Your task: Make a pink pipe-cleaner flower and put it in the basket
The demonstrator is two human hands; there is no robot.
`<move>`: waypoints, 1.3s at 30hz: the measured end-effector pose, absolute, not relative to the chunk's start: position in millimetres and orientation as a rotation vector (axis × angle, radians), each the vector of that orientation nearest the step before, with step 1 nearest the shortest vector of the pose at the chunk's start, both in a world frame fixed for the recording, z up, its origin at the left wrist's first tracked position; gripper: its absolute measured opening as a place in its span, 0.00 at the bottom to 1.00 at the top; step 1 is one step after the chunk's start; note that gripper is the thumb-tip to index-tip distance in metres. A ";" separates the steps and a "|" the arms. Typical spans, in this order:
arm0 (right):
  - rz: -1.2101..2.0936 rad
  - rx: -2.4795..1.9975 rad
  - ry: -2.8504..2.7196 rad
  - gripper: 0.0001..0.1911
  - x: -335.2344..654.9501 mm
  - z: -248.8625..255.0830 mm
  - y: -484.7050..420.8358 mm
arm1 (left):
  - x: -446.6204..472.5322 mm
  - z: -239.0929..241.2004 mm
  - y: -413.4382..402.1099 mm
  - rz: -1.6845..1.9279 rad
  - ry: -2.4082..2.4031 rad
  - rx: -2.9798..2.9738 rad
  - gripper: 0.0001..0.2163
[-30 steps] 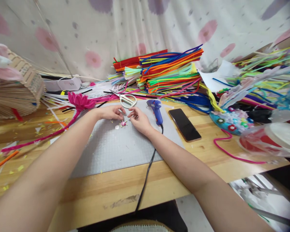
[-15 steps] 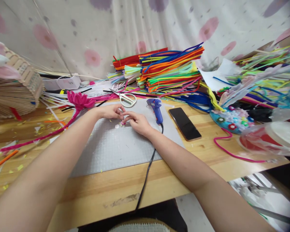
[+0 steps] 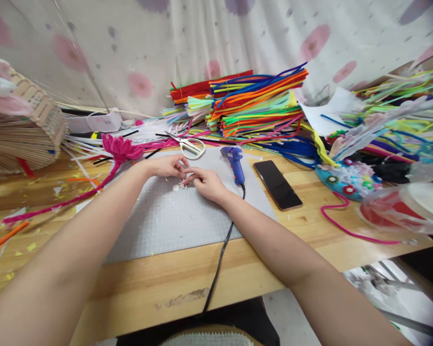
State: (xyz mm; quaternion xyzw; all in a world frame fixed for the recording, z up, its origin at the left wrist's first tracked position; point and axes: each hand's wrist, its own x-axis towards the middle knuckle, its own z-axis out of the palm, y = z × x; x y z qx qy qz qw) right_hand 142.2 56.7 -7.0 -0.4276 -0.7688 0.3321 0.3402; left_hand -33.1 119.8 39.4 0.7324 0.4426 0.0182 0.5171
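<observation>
Both hands meet over the far part of a grey cutting mat [image 3: 187, 221]. My left hand [image 3: 167, 166] and my right hand [image 3: 206, 182] pinch a tiny pink-and-white star-shaped piece [image 3: 183, 183] between their fingertips, mostly hidden by the fingers. A small white disc [image 3: 175, 188] lies on the mat just left of it. A blue glue gun [image 3: 234, 162] lies to the right of my right hand, its black cord [image 3: 219, 259] running toward me off the table edge.
White-handled scissors [image 3: 189, 145] lie behind the hands. A black phone [image 3: 277, 184] rests right of the glue gun. Stacks of coloured pipe cleaners [image 3: 248, 103] fill the back. A magenta pipe-cleaner flower [image 3: 120, 149] lies at left, a wooden stick bundle [image 3: 25, 134] beyond it.
My right hand has closed in on the star-shaped piece, which lay uncovered on the mat a second ago; both hands' fingertips now pinch it together.
</observation>
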 end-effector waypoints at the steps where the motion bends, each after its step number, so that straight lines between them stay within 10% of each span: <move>1: 0.865 -1.121 -2.001 0.24 142.2 -6.5 56.4 | -33.0 39.8 119.3 0.042 1.067 1.763 0.19; 39: 0.819 -1.134 -1.827 0.23 143.2 -3.1 53.1 | -66.0 38.8 59.2 1.299 1.044 0.911 0.07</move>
